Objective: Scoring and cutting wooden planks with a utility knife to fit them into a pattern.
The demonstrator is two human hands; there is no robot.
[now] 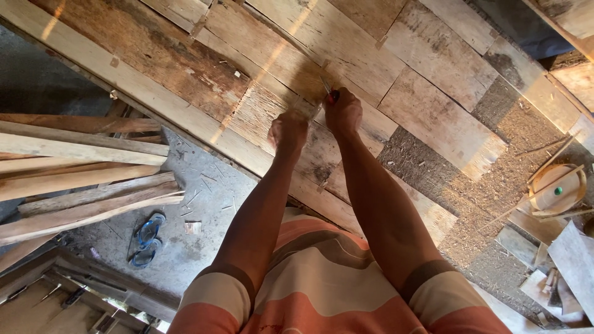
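A red-handled tool (pixel 332 96), gripped in the closed right hand (pixel 344 111), is pressed to the plank tabletop (pixel 433 117) beside the fisted left hand (pixel 288 131); steady pressure is judged necessary next.

The right hand (pixel 343 111) is closed over a tool with a red handle (pixel 334 96), and only a sliver of that handle shows past the knuckles; the thin working end is too small and blurred to tell what kind of tool it is. The left hand (pixel 288 131) is curled into a fist with its back to the camera, so whether its grip holds anything cannot be told. The wooden panel (pixel 346 37) runs off the top edge. The stacked planks (pixel 74 179) are cut by the left edge. At the right, a round wooden frame (pixel 557 188) is partly covered by sticks, and the green spot inside it is too small to make out.
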